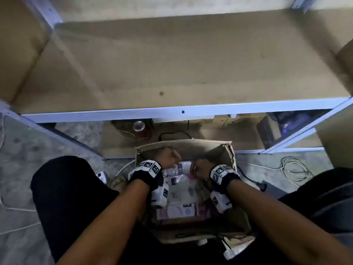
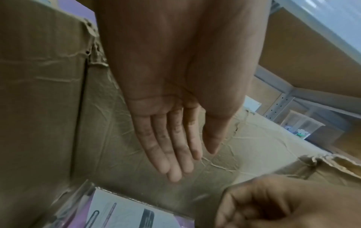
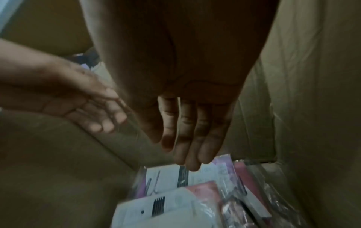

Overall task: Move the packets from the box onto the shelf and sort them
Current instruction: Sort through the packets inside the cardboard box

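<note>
A cardboard box is seen from above in the head view, standing on the floor between the person's knees, its open top at the 6 o'clock side of the picture. Both hands are lowered into it. The left hand is placed at about 11 o'clock within the box; in the left wrist view its fingers are shown straight and held side by side, the thumb slightly apart, with nothing gripped and the far cardboard wall behind them. The right hand is placed at about 2 o'clock within the box; in the right wrist view its fingers are shown extended and pressed together, the tips poised just over the packets, and contact cannot be told. No packet is pinched by either hand.

The packets are shown lying flat in the bottom of the box, white and pink cards in clear plastic sleeves, overlapping one another. One packet corner is visible at 6 o'clock in the left wrist view.

The shelf, a brown board edged with a pale metal rail, is shown at 12 o'clock beyond the box. A metal can stands under the rail, and a coiled cable lies on the floor at 3 o'clock.
</note>
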`<state>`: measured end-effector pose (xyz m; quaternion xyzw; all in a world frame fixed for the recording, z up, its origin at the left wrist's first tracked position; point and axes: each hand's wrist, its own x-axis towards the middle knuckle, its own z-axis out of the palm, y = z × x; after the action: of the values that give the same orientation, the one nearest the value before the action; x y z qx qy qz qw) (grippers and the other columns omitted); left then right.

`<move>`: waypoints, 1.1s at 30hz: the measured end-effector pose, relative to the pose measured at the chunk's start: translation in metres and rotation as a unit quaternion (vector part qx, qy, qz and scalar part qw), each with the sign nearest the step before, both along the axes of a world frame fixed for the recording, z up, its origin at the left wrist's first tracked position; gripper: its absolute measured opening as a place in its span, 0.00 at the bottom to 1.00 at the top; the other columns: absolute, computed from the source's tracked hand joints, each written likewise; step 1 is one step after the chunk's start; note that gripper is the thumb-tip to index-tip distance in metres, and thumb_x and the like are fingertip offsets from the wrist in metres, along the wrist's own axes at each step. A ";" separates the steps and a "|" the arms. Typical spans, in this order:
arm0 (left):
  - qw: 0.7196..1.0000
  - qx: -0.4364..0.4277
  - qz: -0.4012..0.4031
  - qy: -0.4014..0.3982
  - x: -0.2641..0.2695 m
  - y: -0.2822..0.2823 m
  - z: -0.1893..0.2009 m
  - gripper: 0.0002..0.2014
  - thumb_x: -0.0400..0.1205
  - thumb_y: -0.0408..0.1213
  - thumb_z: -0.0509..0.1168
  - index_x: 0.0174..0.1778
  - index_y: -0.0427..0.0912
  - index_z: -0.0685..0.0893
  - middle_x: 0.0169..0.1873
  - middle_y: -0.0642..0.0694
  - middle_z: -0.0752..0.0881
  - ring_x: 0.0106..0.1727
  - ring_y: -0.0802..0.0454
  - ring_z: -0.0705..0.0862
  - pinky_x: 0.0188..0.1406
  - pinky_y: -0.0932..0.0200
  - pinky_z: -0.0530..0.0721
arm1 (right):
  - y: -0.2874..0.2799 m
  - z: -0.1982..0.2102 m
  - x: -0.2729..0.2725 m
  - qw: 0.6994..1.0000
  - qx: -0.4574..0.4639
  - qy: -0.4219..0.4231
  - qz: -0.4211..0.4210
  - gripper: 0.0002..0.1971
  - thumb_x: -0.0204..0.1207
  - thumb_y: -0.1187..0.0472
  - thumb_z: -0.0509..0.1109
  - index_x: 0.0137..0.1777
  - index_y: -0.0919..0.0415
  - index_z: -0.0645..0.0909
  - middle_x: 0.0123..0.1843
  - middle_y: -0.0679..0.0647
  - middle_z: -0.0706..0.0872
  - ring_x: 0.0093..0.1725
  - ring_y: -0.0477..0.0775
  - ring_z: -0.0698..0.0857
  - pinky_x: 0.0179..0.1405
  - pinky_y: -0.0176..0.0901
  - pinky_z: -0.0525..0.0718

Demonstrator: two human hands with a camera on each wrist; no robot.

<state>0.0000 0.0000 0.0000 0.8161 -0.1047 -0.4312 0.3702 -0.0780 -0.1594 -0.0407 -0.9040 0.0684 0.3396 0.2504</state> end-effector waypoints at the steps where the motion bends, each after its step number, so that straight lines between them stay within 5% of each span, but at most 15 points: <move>1: 1.000 -0.013 0.008 0.010 0.003 0.000 -0.004 0.07 0.84 0.22 0.61 0.47 0.30 0.84 0.32 0.45 0.81 0.29 0.49 0.78 0.30 0.59 0.78 | 0.005 -0.005 0.002 1.000 -0.006 0.008 0.008 0.13 0.80 0.60 0.66 0.58 0.66 0.87 0.61 0.64 0.88 0.61 0.64 0.87 0.61 0.48 0.84; 4: 0.998 -0.026 0.041 0.046 0.009 0.002 -0.003 0.11 0.85 0.21 0.60 0.39 0.35 0.82 0.32 0.43 0.81 0.29 0.49 0.76 0.29 0.61 0.75 | 0.020 -0.017 0.004 0.999 -0.022 0.007 0.048 0.13 0.81 0.60 0.64 0.59 0.64 0.86 0.62 0.63 0.88 0.62 0.63 0.86 0.58 0.44 0.81; 8: 0.994 -0.040 0.077 0.073 0.013 0.004 -0.008 0.16 0.85 0.19 0.58 0.35 0.39 0.80 0.33 0.40 0.80 0.29 0.48 0.75 0.30 0.60 0.74 | 0.044 -0.045 -0.001 0.987 -0.037 0.070 0.140 0.13 0.78 0.64 0.66 0.56 0.70 0.85 0.61 0.68 0.87 0.62 0.67 0.85 0.60 0.52 0.84; 16: 0.995 -0.036 0.072 0.053 0.017 0.012 -0.016 0.07 0.85 0.24 0.63 0.42 0.36 0.82 0.37 0.38 0.82 0.31 0.49 0.78 0.33 0.59 0.79 | 0.057 -0.090 -0.035 0.960 -0.045 0.116 0.250 0.26 0.81 0.56 0.71 0.77 0.63 0.74 0.78 0.61 0.75 0.76 0.62 0.75 0.75 0.51 0.74; 20: 0.997 -0.032 0.067 0.030 0.018 0.016 -0.019 0.06 0.85 0.25 0.64 0.43 0.35 0.82 0.35 0.42 0.82 0.31 0.54 0.79 0.25 0.71 0.79 | 0.072 -0.093 -0.045 0.955 -0.069 0.107 0.268 0.22 0.79 0.57 0.72 0.70 0.67 0.79 0.69 0.65 0.82 0.67 0.65 0.83 0.66 0.55 0.83; 23: 0.998 -0.017 0.056 0.007 0.017 0.017 -0.025 0.04 0.84 0.25 0.64 0.47 0.34 0.84 0.40 0.36 0.84 0.32 0.51 0.81 0.34 0.62 0.84 | 0.073 -0.097 -0.051 0.944 -0.070 0.106 0.305 0.20 0.77 0.57 0.75 0.64 0.68 0.83 0.66 0.66 0.84 0.66 0.66 0.84 0.64 0.55 0.84; 27: 0.999 0.001 0.038 -0.005 0.013 0.019 -0.033 0.07 0.82 0.25 0.64 0.47 0.30 0.88 0.39 0.35 0.86 0.40 0.41 0.84 0.50 0.43 0.88 | 0.073 -0.093 -0.051 0.954 -0.068 0.096 0.275 0.17 0.78 0.56 0.74 0.62 0.65 0.85 0.65 0.65 0.85 0.65 0.67 0.85 0.62 0.56 0.85; 33: 0.997 0.049 -0.025 -0.045 0.009 0.022 -0.038 0.11 0.82 0.28 0.63 0.48 0.27 0.89 0.46 0.29 0.90 0.40 0.44 0.85 0.52 0.45 0.88 | 0.056 -0.078 -0.019 0.988 -0.005 0.006 0.154 0.13 0.81 0.61 0.68 0.61 0.67 0.86 0.64 0.64 0.84 0.65 0.63 0.82 0.63 0.52 0.82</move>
<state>0.0085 0.0221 -0.0380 0.8492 -0.1202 -0.4073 0.3140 -0.0967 -0.1031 -0.1191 -0.9028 -0.0689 0.3794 0.1905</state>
